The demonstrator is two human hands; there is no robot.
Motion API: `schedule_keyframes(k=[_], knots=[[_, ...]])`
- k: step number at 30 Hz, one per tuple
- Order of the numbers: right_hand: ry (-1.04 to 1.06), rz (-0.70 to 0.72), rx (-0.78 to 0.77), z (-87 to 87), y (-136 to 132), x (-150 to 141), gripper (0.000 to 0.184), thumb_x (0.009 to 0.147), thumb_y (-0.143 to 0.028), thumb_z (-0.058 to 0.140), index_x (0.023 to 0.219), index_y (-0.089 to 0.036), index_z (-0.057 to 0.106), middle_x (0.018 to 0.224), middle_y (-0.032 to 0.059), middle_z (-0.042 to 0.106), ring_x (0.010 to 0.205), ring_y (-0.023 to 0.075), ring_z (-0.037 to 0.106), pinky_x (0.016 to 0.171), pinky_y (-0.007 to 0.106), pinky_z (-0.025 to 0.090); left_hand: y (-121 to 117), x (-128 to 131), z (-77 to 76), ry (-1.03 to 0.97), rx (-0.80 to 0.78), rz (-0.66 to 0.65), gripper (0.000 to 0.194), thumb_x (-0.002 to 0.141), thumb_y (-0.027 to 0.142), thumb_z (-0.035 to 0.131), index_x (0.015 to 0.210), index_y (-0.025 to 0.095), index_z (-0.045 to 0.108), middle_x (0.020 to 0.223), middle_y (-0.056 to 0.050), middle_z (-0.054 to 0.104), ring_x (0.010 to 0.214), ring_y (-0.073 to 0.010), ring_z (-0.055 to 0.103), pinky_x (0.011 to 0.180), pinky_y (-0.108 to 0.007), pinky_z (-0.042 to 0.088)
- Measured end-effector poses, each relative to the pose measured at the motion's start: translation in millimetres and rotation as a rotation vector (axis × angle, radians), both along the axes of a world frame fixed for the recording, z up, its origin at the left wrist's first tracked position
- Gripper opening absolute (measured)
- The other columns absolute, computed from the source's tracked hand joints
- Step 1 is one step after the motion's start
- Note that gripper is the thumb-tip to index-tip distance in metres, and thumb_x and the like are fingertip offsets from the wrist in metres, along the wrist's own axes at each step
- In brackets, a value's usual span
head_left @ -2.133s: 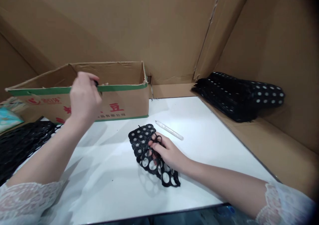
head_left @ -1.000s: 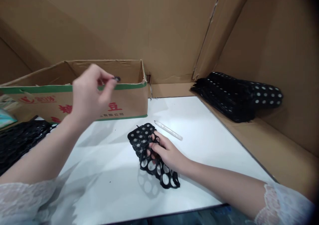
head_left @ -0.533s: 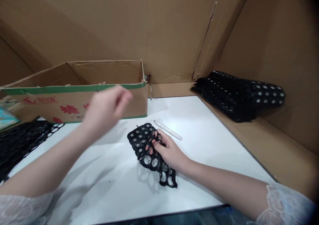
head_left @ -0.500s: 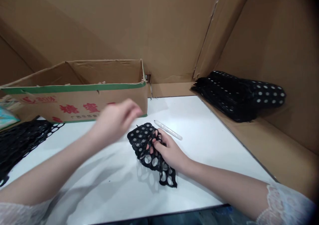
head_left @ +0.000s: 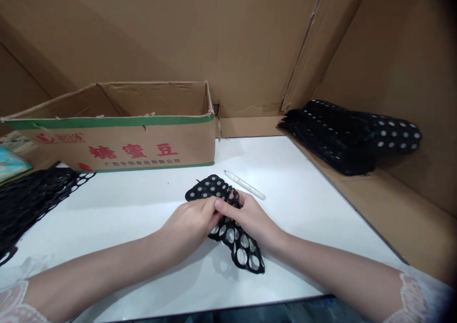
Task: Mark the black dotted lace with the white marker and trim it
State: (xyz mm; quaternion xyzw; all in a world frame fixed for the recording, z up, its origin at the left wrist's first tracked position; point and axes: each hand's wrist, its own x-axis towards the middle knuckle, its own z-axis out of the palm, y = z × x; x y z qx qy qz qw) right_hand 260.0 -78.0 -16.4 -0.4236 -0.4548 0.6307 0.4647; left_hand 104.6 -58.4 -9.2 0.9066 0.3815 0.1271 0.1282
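Note:
A piece of black fabric with round holes [head_left: 205,188] is bunched between my hands, just above or on the white tabletop. My right hand [head_left: 250,214] grips it from the right, thumb on top and fingers curled behind. Against it from the left, my left hand [head_left: 194,219] is closed with its fingertips on the fabric, meeting my right thumb. Part of the fabric is hidden under my left hand; a strip with larger holes hangs out toward the front. A pale pen [head_left: 245,185] lies just beyond my right hand.
An open cardboard box [head_left: 153,144] with a green rim and red lettering stands at the back left. Black netting [head_left: 32,206] spreads along the left side. A folded stack of black dotted fabric [head_left: 339,135] rests at the right on cardboard. Cardboard walls [head_left: 160,32] enclose the table.
My left hand has come down and right from in front of the box onto the black fabric, meeting my right hand. My right hand keeps its hold.

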Motion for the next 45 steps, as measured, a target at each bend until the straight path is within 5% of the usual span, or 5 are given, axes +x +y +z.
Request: schedule_keyframes(k=[4,12,20,29,45], knots=[[0.042,-0.058,-0.138,-3.8,1.7,1.9,0.024,0.074,-0.039,0.053,0.071,-0.015,0.055,0.066,0.0002,0.056,0.063,0.0114,0.053,0.062,0.025,0.042,-6.3,-4.2,-1.1,-0.101,0.184,-0.090,0.014,0.087,0.025,0.036,0.093,0.018,0.047,0.078,-0.003,0.058,0.070,-0.0150,0.055,0.062,-0.026,0.043],[-0.022,0.047,-0.073,-6.6,8.2,0.2,0.022,0.080,-0.035,0.045,0.086,-0.016,0.054,0.071,0.0011,0.057,0.060,0.0121,0.054,0.063,0.029,0.045,9.2,-6.1,3.6,-0.242,-0.040,0.143,0.020,0.088,0.030,0.033,0.101,0.021,0.045,0.084,-0.003,0.057,0.073,-0.0148,0.054,0.064,-0.026,0.043],[-0.169,0.169,0.165,-4.1,6.4,1.3,0.022,0.083,-0.031,0.043,0.095,-0.017,0.054,0.085,0.0019,0.057,0.075,0.0123,0.053,0.070,0.027,0.044,17.0,-4.2,4.2,-0.137,-0.175,0.069,0.031,0.084,0.041,0.040,0.108,0.021,0.041,0.074,0.001,0.054,0.064,-0.0132,0.053,0.057,-0.023,0.041],[-0.227,0.179,0.165,-5.7,5.9,0.0,0.019,0.083,-0.030,0.042,0.090,-0.016,0.053,0.075,0.0008,0.054,0.068,0.0118,0.051,0.065,0.027,0.044,16.8,-7.6,8.8,-0.026,-0.164,0.027,0.027,0.086,0.023,0.029,0.111,0.020,0.039,0.082,-0.005,0.061,0.068,-0.0175,0.058,0.058,-0.026,0.043],[-0.287,0.178,0.236,-6.3,2.0,-2.7,0.015,0.085,-0.028,0.035,0.080,-0.018,0.045,0.072,-0.0014,0.045,0.069,0.0103,0.046,0.067,0.025,0.041,18.5,3.6,4.5,-0.350,-0.330,0.065,0.017,0.089,0.029,0.027,0.081,0.020,0.039,0.067,0.002,0.051,0.060,-0.0123,0.049,0.058,-0.022,0.038]])
